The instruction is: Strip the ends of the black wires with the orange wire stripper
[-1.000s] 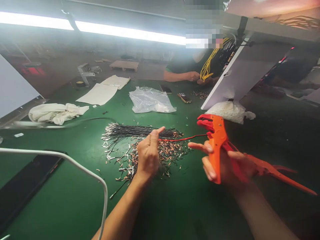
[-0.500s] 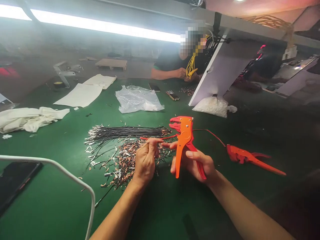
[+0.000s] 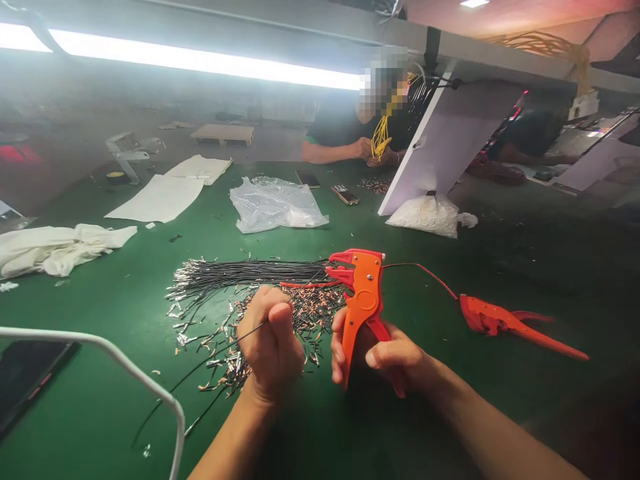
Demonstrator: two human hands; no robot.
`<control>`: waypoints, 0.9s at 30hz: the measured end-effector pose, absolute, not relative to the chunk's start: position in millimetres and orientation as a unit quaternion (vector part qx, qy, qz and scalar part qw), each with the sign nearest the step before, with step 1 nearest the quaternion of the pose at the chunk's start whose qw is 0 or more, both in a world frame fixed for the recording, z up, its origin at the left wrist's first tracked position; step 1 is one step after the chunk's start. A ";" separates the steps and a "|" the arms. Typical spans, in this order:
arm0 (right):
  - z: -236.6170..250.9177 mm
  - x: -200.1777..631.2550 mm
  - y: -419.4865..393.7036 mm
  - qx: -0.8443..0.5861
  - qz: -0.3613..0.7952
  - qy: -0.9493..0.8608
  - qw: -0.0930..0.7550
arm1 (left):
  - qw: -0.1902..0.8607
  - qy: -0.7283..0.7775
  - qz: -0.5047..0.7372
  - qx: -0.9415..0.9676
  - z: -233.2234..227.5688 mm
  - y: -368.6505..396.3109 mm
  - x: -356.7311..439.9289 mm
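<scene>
Your left hand [image 3: 271, 341] is curled nearly into a fist, pinching a thin black wire [image 3: 220, 352] whose tail slants toward the near left corner of the green worktop [image 3: 150, 293]. Your right hand [image 3: 397, 357] wraps the handles of an orange-and-red wire stripper [image 3: 364, 293], its jaws facing the left edge. A bundle of straight, silver-ended black wires [image 3: 260, 271] lies beyond your left hand.

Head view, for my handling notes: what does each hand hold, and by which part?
Right hand: the orange tool, by its handles. Left hand: a black wire, gripped away from its lower-left end.
</scene>
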State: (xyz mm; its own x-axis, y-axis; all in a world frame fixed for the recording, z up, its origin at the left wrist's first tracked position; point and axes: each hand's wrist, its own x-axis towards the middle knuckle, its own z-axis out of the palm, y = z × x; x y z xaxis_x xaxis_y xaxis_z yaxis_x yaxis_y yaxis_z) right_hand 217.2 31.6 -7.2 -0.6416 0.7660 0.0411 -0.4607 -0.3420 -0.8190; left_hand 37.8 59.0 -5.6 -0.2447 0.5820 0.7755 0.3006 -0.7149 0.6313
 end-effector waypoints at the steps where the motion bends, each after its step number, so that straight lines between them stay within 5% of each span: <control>1: -6.4 216.7 30.8 -0.178 0.805 -0.417 0.382 | 0.092 0.361 0.685 0.626 -6.5 57.9 37.2; 14: -3.4 213.6 39.9 -0.168 0.807 -0.248 0.509 | -0.037 0.328 0.581 0.744 -12.3 43.9 54.2; 19: -9.5 207.7 35.9 -0.210 0.843 -0.177 0.462 | -0.114 0.313 0.512 0.792 -14.1 35.9 73.4; 27: -4.7 197.6 34.8 -0.229 0.822 -0.205 0.479 | -0.079 0.452 0.515 0.724 -22.1 52.2 68.6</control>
State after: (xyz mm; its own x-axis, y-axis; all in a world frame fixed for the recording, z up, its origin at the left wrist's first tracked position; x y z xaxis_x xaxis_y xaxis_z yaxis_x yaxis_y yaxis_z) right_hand 197.6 34.8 -4.7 -0.4364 0.8816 -0.1801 -0.6941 -0.4572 -0.5561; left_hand 68.6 52.2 -22.1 0.0624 0.5726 0.8175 0.7359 -0.5797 0.3499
